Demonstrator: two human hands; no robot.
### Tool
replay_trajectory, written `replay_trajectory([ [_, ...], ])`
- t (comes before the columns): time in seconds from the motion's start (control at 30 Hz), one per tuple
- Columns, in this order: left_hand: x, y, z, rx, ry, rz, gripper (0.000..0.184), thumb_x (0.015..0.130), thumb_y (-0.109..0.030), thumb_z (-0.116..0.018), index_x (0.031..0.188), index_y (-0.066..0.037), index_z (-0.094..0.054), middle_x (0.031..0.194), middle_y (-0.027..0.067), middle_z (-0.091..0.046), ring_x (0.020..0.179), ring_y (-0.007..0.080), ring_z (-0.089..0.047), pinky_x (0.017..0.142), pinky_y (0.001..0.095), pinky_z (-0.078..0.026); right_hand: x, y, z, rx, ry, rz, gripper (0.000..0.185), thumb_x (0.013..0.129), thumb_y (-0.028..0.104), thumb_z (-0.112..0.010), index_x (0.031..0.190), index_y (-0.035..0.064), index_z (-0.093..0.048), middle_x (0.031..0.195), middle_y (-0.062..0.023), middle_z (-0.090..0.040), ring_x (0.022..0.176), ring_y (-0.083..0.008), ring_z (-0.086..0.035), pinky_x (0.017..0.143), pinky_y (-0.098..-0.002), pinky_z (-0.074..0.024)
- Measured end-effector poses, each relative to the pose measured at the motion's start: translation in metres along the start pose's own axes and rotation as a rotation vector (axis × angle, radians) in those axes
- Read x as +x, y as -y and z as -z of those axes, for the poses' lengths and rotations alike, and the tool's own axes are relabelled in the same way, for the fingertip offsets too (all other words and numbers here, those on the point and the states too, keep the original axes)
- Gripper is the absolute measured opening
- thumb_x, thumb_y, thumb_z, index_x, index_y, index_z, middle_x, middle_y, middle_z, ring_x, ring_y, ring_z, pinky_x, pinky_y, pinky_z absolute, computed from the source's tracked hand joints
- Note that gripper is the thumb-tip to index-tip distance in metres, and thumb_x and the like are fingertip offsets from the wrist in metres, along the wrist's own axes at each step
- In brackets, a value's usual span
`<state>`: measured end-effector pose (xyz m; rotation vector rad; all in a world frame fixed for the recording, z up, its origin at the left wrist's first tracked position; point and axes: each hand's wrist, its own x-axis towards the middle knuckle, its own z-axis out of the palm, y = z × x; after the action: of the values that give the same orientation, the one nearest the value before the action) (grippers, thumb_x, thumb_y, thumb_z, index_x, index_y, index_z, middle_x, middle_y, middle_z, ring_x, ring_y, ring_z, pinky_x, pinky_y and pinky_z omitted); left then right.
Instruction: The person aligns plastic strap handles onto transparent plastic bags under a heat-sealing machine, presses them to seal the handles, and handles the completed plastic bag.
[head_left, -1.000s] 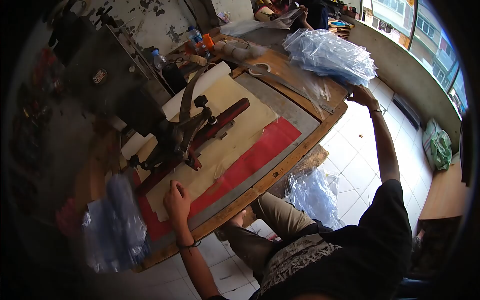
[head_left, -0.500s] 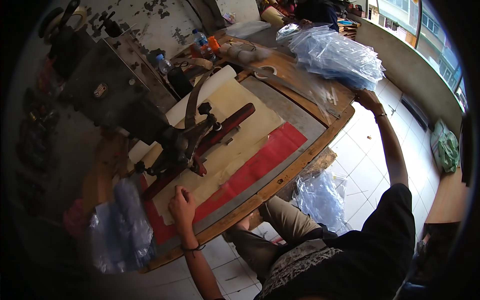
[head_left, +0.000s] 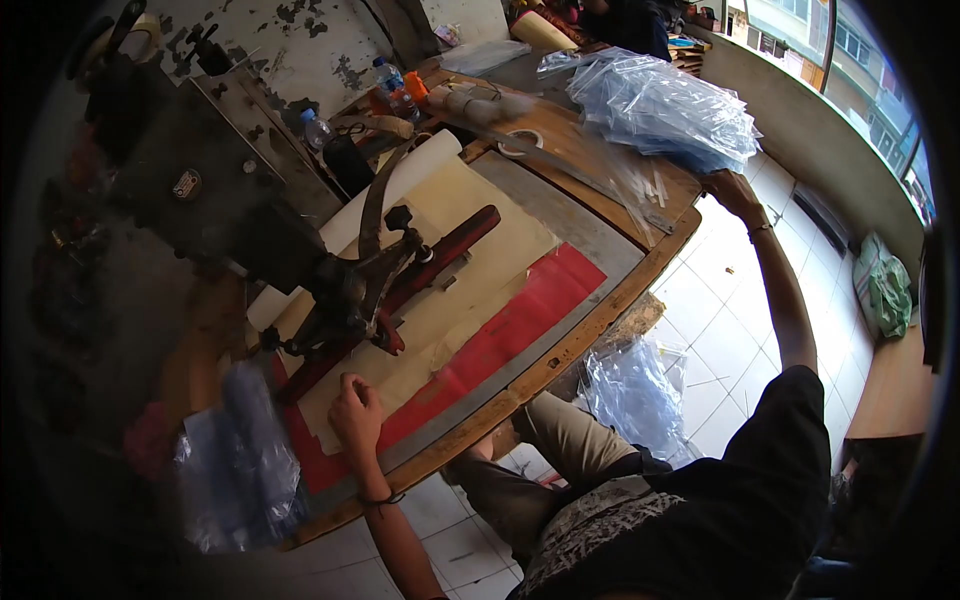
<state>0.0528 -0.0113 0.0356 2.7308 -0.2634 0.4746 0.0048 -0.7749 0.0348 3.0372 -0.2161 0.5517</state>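
Note:
My left hand (head_left: 356,412) rests with curled fingers on the cream sheet (head_left: 480,235), near the lower end of a dark red bar (head_left: 440,262) fixed under a black machine (head_left: 225,205). Whether anything is between its fingers is hidden. Beneath the cream sheet lies a red sheet (head_left: 530,310). My right hand (head_left: 733,192) is at the table's right corner, just below a large pile of clear plastic bags (head_left: 665,105); its fingers are partly hidden at the edge, and what they hold, if anything, cannot be made out.
More plastic bags lie at the table's left end (head_left: 240,465) and below its front edge (head_left: 635,390). A tape roll (head_left: 520,143), a metal ruler (head_left: 570,165) and bottles (head_left: 395,90) are on the far side. Part of another person (head_left: 635,25) shows behind.
The view has shifted slightly. At the far side of the table, the other person's hand and the clear plastic it lifted have gone down from sight. My hands have hardly moved.

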Motion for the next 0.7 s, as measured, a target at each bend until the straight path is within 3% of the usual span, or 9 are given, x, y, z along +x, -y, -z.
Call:
replay_trajectory([
  [0.03,0.0,0.0,-0.001,0.0,-0.007,-0.004,0.012,0.088,-0.016,-0.054,0.098,-0.009,-0.053,0.079,0.0167,-0.068,0.076,0.0404,-0.066,0.067,0.052,-0.048,-0.002,0.006,0.001,0.018,-0.028,-0.009,0.024,0.085,0.012,-0.068,0.108,0.0183,-0.072,0.081,-0.01,-0.071,0.076,-0.0303,-0.067,0.067,-0.0428,-0.0529],
  [0.07,0.0,0.001,-0.002,0.003,-0.014,-0.007,0.012,0.088,-0.015,-0.054,0.098,-0.009,-0.052,0.079,0.0169,-0.068,0.076,0.0405,-0.066,0.067,0.0521,-0.048,-0.005,0.013,0.001,0.045,-0.067,-0.05,0.01,0.088,0.011,-0.066,0.095,0.0127,-0.073,0.082,-0.0092,-0.068,0.077,-0.0294,-0.065,0.068,-0.0415,-0.0521],
  [0.17,-0.002,0.001,0.0,0.019,-0.015,-0.013,0.012,0.088,-0.015,-0.054,0.099,-0.009,-0.052,0.08,0.0174,-0.068,0.078,0.0407,-0.066,0.067,0.0523,-0.048,-0.017,0.024,-0.004,0.092,-0.295,-0.011,0.005,0.087,0.011,-0.066,0.09,0.0101,-0.07,0.084,-0.0096,-0.065,0.078,-0.0298,-0.064,0.068,-0.0406,-0.052],
  [0.2,-0.002,0.0,0.0,0.023,-0.011,-0.015,0.012,0.089,-0.015,-0.054,0.099,-0.009,-0.052,0.08,0.0176,-0.068,0.078,0.0407,-0.066,0.067,0.0524,-0.048,-0.017,0.025,-0.012,0.172,-0.342,-0.096,0.005,0.088,0.011,-0.064,0.088,0.0076,-0.068,0.086,-0.0117,-0.063,0.079,-0.0309,-0.064,0.068,-0.0401,-0.0517],
  [0.43,-0.003,0.002,0.0,0.013,-0.007,-0.028,0.012,0.089,-0.015,-0.053,0.1,-0.008,-0.052,0.084,0.0181,-0.068,0.079,0.0409,-0.066,0.068,0.052,-0.048,-0.02,0.019,-0.025,0.227,-0.268,-0.098,0.012,0.091,0.009,-0.057,0.093,0.0046,-0.068,0.087,-0.0145,-0.065,0.081,-0.0303,-0.065,0.069,-0.0397,-0.051],
  [0.53,-0.002,0.003,0.0,0.013,-0.004,-0.03,0.013,0.09,-0.015,-0.053,0.1,-0.008,-0.052,0.085,0.0183,-0.069,0.081,0.0406,-0.066,0.069,0.0515,-0.049,-0.02,0.014,-0.027,0.252,-0.207,-0.121,0.018,0.091,0.011,-0.053,0.102,0.0089,-0.068,0.091,-0.0138,-0.064,0.085,-0.0319,-0.065,0.073,-0.0394,-0.0502],
  [0.63,-0.004,0.005,-0.002,0.008,-0.008,-0.042,0.013,0.09,-0.016,-0.053,0.101,-0.008,-0.052,0.086,0.0183,-0.068,0.081,0.0402,-0.066,0.07,0.0513,-0.049,-0.03,0.015,-0.023,0.264,-0.324,-0.16,0.019,0.092,0.012,-0.053,0.104,0.0073,-0.068,0.091,-0.0156,-0.063,0.084,-0.0318,-0.064,0.074,-0.0388,-0.0496],
  [0.7,-0.004,0.009,-0.004,0.01,0.0,-0.039,0.013,0.091,-0.016,-0.054,0.101,-0.008,-0.052,0.086,0.0183,-0.068,0.082,0.0402,-0.066,0.071,0.0513,-0.049,-0.036,0.01,-0.013,0.215,-0.312,-0.31,0.02,0.092,0.011,-0.054,0.104,0.0039,-0.068,0.092,-0.017,-0.064,0.084,-0.0307,-0.064,0.074,-0.0379,-0.0498],
])
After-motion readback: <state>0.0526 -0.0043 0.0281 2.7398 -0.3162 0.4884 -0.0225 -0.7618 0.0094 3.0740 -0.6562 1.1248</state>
